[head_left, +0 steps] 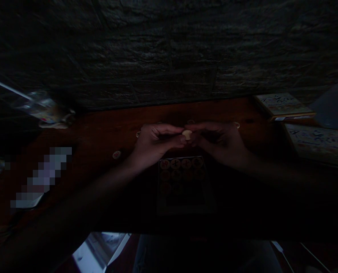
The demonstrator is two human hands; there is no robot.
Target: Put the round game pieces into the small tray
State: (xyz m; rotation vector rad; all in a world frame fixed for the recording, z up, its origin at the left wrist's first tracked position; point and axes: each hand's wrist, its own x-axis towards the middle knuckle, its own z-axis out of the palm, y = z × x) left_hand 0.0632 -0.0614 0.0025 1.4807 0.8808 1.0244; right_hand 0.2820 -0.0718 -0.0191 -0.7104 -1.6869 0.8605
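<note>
My left hand [156, 143] and my right hand [224, 142] meet above the wooden table. Between their fingertips they pinch one pale round piece [187, 134]. Just below them lies a shallow box [159, 204] with rows of round pieces marked with characters [186, 163]; its lower part is dark. One loose piece [117, 154] rests on the table left of my left hand. Others show partly behind my left hand [138, 134], beyond the held piece [191, 121] and by my right hand [237, 124].
Two flat patterned boxes [285, 106] [318, 143] lie at the right. A clear plastic container [45, 110] stands at the far left, above a pixelated flat object [43, 180]. A stone wall [169, 53] borders the table's back edge. Below the front edge is an open white box [90, 254].
</note>
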